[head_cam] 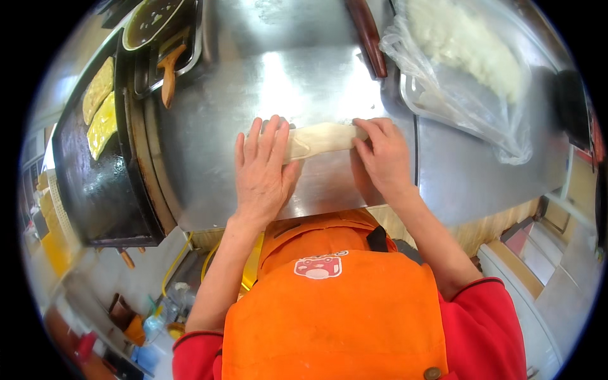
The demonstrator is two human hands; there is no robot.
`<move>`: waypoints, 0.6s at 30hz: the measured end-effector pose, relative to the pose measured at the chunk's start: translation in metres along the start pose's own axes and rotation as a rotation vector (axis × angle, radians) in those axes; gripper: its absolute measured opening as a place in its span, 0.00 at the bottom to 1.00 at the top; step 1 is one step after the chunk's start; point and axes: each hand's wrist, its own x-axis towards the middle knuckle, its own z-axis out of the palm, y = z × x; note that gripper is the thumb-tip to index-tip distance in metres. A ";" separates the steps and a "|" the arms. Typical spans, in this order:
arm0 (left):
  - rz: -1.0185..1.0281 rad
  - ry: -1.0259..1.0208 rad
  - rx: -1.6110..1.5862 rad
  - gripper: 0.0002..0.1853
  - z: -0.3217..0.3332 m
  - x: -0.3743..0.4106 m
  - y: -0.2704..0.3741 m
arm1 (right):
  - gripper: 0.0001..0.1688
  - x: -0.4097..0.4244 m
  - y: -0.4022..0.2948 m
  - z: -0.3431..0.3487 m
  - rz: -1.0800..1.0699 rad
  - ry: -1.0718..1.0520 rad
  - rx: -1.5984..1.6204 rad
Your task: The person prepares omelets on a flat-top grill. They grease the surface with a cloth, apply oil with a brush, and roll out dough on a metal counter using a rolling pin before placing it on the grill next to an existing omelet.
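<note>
A long, flattened strip of pale dough [325,138] lies across the steel worktop [213,156] in front of me. My left hand [261,171] rests flat over the strip's left end, palm down, fingers pointing away from me. That end is hidden beneath it. At the other end, my right hand [384,149] pinches the dough between thumb and fingers. A folded flap shows on the strip just right of my left hand.
On the left, a black griddle [99,190] carries two flat pieces of dough [102,126]. Behind it are a bowl of oil [152,21] and a wooden-handled brush [168,78] on a tray. A dark wooden rolling pin [368,38] and a plastic-covered tray of dough [465,52] lie at the back right.
</note>
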 end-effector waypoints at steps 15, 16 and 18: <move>0.119 -0.118 0.115 0.42 0.025 0.006 0.016 | 0.10 0.006 0.000 -0.012 0.032 -0.172 0.045; 0.118 -0.122 0.119 0.43 0.027 0.006 0.014 | 0.10 0.004 -0.002 -0.009 0.064 -0.166 0.126; 0.117 -0.124 0.111 0.42 0.027 0.009 0.015 | 0.10 0.002 -0.006 -0.007 0.178 -0.157 0.296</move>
